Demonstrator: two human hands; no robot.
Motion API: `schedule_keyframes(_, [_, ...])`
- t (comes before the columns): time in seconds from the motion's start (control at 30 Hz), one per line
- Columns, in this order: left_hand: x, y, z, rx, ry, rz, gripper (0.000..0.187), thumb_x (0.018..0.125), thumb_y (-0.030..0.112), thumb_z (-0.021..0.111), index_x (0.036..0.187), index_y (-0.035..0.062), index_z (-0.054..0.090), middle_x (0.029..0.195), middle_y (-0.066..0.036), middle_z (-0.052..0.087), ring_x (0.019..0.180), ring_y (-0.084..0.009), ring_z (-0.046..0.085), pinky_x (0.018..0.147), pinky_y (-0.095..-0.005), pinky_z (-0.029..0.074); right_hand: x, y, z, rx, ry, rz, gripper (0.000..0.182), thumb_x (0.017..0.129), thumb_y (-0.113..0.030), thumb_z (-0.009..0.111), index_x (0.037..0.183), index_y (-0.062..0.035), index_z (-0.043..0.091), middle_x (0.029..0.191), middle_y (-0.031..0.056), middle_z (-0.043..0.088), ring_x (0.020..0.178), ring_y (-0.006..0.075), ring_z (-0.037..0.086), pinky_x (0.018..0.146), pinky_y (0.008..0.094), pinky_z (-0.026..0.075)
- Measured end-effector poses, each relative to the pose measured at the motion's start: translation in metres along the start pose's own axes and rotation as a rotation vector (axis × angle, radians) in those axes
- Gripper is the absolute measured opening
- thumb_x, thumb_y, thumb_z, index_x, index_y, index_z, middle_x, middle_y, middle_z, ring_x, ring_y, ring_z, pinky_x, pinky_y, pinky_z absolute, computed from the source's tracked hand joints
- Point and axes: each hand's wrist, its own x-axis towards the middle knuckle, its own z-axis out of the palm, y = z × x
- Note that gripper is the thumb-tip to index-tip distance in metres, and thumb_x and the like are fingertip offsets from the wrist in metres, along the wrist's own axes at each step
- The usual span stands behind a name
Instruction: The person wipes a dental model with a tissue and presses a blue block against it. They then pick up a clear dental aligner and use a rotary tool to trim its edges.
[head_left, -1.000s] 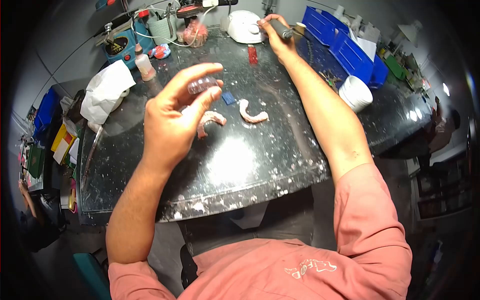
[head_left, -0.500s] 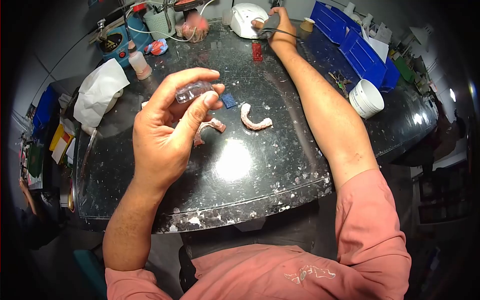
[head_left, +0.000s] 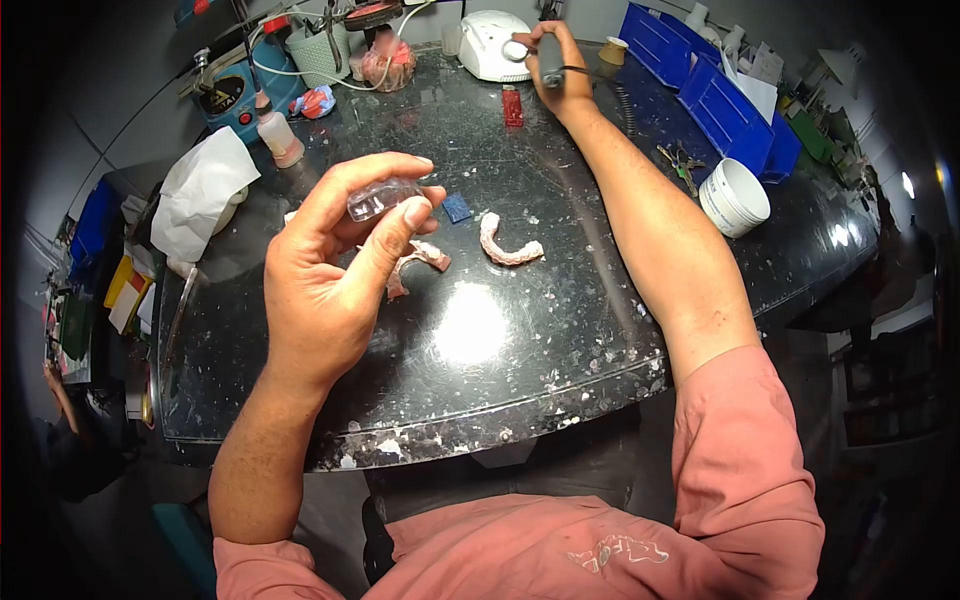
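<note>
We count one clear dental piece (head_left: 383, 197), raised above the counter (head_left: 520, 330) in our left hand (head_left: 325, 290) grip; one grey handpiece (head_left: 549, 62) held in our right hand (head_left: 556, 70); two pink arches (head_left: 510, 243) lying below.

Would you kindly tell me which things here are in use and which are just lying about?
In use:
- clear piece, pinched in left hand
- handpiece, gripped by right hand

Lying about:
- two pink dental arches
- white tub
- keys
- white cloth
- blue bins
</note>
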Motion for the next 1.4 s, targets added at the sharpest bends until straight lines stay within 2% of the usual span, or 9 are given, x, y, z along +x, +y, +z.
schedule_keyframes(0.03, [0.0, 0.001, 0.0, 0.014, -0.011, -0.012, 0.026, 0.096, 0.008, 0.06, 0.121, 0.0015, 0.058, 0.107, -0.014, 0.07, 0.093, -0.0172, 0.069, 0.074, -0.0274, 0.056, 0.003, -0.002, 0.002, 0.219, -0.014, -0.043, 0.039, 0.083, 0.003, 0.064, 0.109, -0.0171, 0.045, 0.098, 0.0069, 0.07, 0.099, 0.0203, 0.068, 0.083, 0.0325, 0.052])
schedule_keyframes(0.17, [0.0, 0.001, 0.0, 0.023, -0.014, -0.024, 0.026, 0.096, 0.006, 0.06, 0.121, 0.0002, 0.057, 0.109, -0.013, 0.068, 0.097, -0.0185, 0.068, 0.078, -0.0289, 0.057, 0.001, -0.018, -0.011, -0.458, 0.145, 0.413, 0.035, 0.088, -0.02, 0.063, 0.117, -0.0111, 0.047, 0.106, 0.0179, 0.067, 0.105, 0.0348, 0.065, 0.09, 0.0427, 0.049])
schedule_keyframes(0.37, [0.001, -0.001, 0.001, -0.009, -0.049, 0.074, 0.026, 0.096, 0.004, 0.059, 0.121, -0.0003, 0.057, 0.11, -0.013, 0.067, 0.1, -0.0197, 0.068, 0.08, -0.0305, 0.058, 0.008, 0.027, -0.016, -0.304, 0.02, 0.38, 0.041, 0.088, -0.026, 0.062, 0.123, -0.0091, 0.051, 0.119, 0.0231, 0.064, 0.116, 0.0377, 0.06, 0.097, 0.0408, 0.046])
schedule_keyframes(0.53, [0.0, 0.001, 0.001, 0.007, -0.035, 0.009, 0.026, 0.096, 0.004, 0.06, 0.121, -0.0002, 0.057, 0.109, -0.013, 0.067, 0.101, -0.0198, 0.068, 0.08, -0.031, 0.058, 0.009, 0.028, -0.016, 0.06, 0.002, 0.062, 0.026, 0.092, -0.007, 0.058, 0.109, -0.013, 0.04, 0.112, 0.013, 0.069, 0.098, 0.0166, 0.064, 0.082, 0.0292, 0.049])
schedule_keyframes(0.97, [0.001, -0.004, -0.001, -0.141, 0.022, 0.016, 0.026, 0.095, 0.008, 0.063, 0.118, 0.0011, 0.055, 0.107, -0.017, 0.071, 0.095, -0.0195, 0.07, 0.071, -0.0263, 0.057, -0.001, -0.007, -0.008, 0.09, -0.115, 0.136, 0.033, 0.088, 0.01, 0.052, 0.112, -0.0089, 0.039, 0.107, 0.0087, 0.058, 0.111, 0.0222, 0.065, 0.085, 0.027, 0.05])
schedule_keyframes(1.1, [0.002, -0.008, -0.002, -0.194, 0.019, 0.105, 0.024, 0.094, 0.006, 0.064, 0.115, 0.0007, 0.054, 0.107, -0.018, 0.07, 0.093, -0.0211, 0.071, 0.071, -0.0267, 0.058, -0.001, -0.007, -0.01, -0.184, 0.032, 0.164, 0.029, 0.09, -0.023, 0.068, 0.109, -0.0107, 0.05, 0.097, 0.0101, 0.067, 0.096, 0.021, 0.065, 0.085, 0.032, 0.049])
schedule_keyframes(1.17, [0.002, -0.006, -0.005, -0.17, 0.021, 0.092, 0.024, 0.093, 0.004, 0.064, 0.115, 0.0007, 0.054, 0.106, -0.017, 0.069, 0.093, -0.0219, 0.071, 0.073, -0.0286, 0.059, -0.004, -0.022, -0.011, 0.063, 0.125, 0.094, 0.033, 0.088, -0.033, 0.071, 0.108, -0.0095, 0.058, 0.097, 0.0104, 0.069, 0.093, 0.0193, 0.063, 0.084, 0.0335, 0.049])
schedule_keyframes(1.3, [0.001, -0.011, -0.003, -0.239, -0.027, 0.104, 0.027, 0.09, 0.002, 0.067, 0.114, 0.0009, 0.055, 0.106, -0.018, 0.07, 0.093, -0.0216, 0.071, 0.074, -0.0287, 0.059, -0.016, -0.094, -0.025, 0.223, 0.028, 0.086, 0.034, 0.094, -0.03, 0.063, 0.118, -0.006, 0.066, 0.079, 0.0006, 0.063, 0.073, 0.0067, 0.056, 0.069, 0.0214, 0.047])
schedule_keyframes(1.4, [-0.002, -0.011, -0.001, -0.134, -0.044, 0.145, 0.029, 0.089, 0.004, 0.07, 0.113, 0.0022, 0.056, 0.105, -0.016, 0.071, 0.09, -0.0173, 0.071, 0.064, -0.0224, 0.054, -0.055, -0.161, -0.037, 0.398, -0.112, 0.103, 0.036, 0.096, -0.025, 0.056, 0.122, -0.0005, 0.063, 0.097, 0.0075, 0.066, 0.087, 0.012, 0.061, 0.076, 0.0252, 0.05])
